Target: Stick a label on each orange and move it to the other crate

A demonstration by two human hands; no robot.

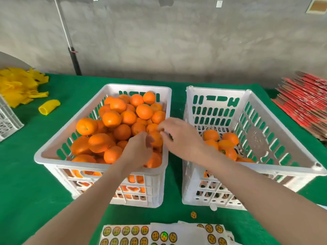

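The left white crate (53, 156) is heaped with unlabelled oranges (111, 119). Several oranges (228, 149) lie in the right white crate (283, 163), some showing dark round labels. My left hand (139, 151) reaches into the left crate near its right wall and curls its fingers round one orange (157, 139). My right hand (180, 137) is over the same wall, right beside that orange, and pinches a small dark label (171, 137) at its fingertips. Sheets of round labels (141, 234) lie at the table's near edge.
A loose label (193, 214) lies on the green cloth (26, 191) in front of the crates. Yellow foam nets (17, 87) and one rolled net (49, 106) sit far left by another white crate (7, 121). Red flat cartons (304, 103) are stacked far right.
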